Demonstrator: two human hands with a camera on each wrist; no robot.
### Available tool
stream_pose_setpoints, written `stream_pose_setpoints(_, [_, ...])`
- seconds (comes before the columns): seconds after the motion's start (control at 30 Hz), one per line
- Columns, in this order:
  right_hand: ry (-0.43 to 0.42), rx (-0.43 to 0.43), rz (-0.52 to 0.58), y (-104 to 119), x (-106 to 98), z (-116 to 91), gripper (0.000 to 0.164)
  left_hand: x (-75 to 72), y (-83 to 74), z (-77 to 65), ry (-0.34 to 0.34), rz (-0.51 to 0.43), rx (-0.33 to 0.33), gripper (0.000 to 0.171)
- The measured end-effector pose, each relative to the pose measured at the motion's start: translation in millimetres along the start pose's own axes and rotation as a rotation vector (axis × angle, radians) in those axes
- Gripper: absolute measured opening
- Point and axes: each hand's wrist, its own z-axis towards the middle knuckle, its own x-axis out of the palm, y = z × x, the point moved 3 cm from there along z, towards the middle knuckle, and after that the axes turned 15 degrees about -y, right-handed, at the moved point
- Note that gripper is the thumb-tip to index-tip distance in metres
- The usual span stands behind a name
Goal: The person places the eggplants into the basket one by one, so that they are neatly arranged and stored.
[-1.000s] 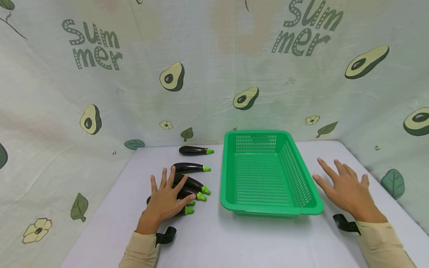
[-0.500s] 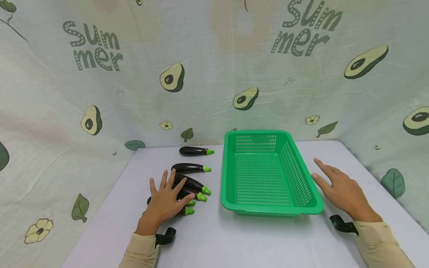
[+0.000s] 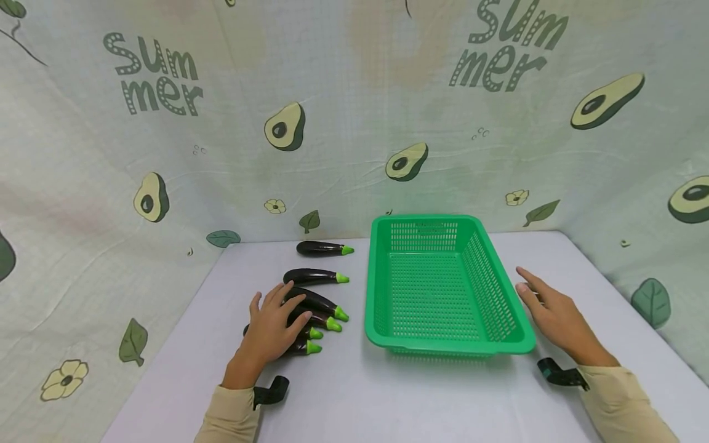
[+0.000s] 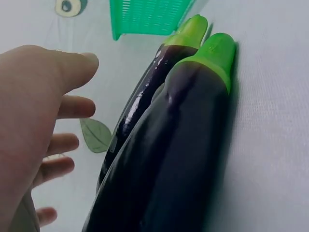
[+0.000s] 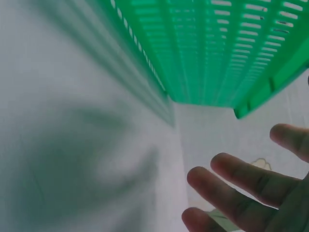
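Observation:
Several dark purple eggplants with bright green stem ends lie in a rough column left of the green basket; the farthest eggplant (image 3: 320,248) is near the cloth backdrop. My left hand (image 3: 269,331) is over the nearer ones, partly hiding them, its fingers loosely bent around nothing. In the left wrist view, a large eggplant (image 4: 164,150) fills the middle, and the fingers and thumb stand apart from it. My right hand (image 3: 560,320) hovers beside the right wall of the basket (image 3: 523,344), holding nothing. In the right wrist view its fingers (image 5: 231,198) are extended below the basket's rim.
A white table (image 3: 343,400) carries everything. Behind it hangs a pale cloth (image 3: 343,67) printed with avocados, leaves and lettering, which also runs along both sides. Each wrist wears a black camera mount, such as the left mount (image 3: 271,391).
The left hand's spread fingers have drawn together and bent over the eggplants. My right hand has turned, brought its fingers together and shifted slightly left and down. Basket and eggplants have not moved.

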Motion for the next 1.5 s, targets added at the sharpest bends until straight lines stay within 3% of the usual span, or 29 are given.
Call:
stream_pose_setpoints(0.17, [0.002,0.070,0.146,1.1,6.6,0.3,0.058,-3.9,3.3,-1.8,-0.033,-0.041,0.018,0.037])
stream_pose_setpoints(0.3, [0.015,0.107,0.240,5.1,11.6,0.0,0.060,-8.8,8.7,-4.8,-0.036,-0.109,-0.009,0.034])
stream_pose_setpoints(0.6, [0.063,0.136,0.410,7.0,15.9,-0.5,0.063,-17.6,28.0,-7.9,0.082,-0.247,-0.134,0.021])
stream_pose_setpoints(0.83, [0.079,0.147,0.411,6.5,16.4,-1.2,0.066,-25.5,47.2,-12.4,0.128,-0.289,-0.258,0.017])
stream_pose_setpoints(1.13, [0.112,0.162,0.474,3.8,19.5,-1.2,0.065,-38.5,76.9,-24.4,0.154,-0.303,-0.379,0.028])
stream_pose_setpoints(1.3, [0.129,0.153,0.514,2.4,21.4,-2.3,0.064,-42.6,88.2,-27.6,0.195,-0.328,-0.460,0.034])
stream_pose_setpoints(1.5, [0.127,0.157,0.480,2.8,21.6,-0.3,0.065,-52.2,95.3,-33.0,0.208,-0.317,-0.538,0.036])
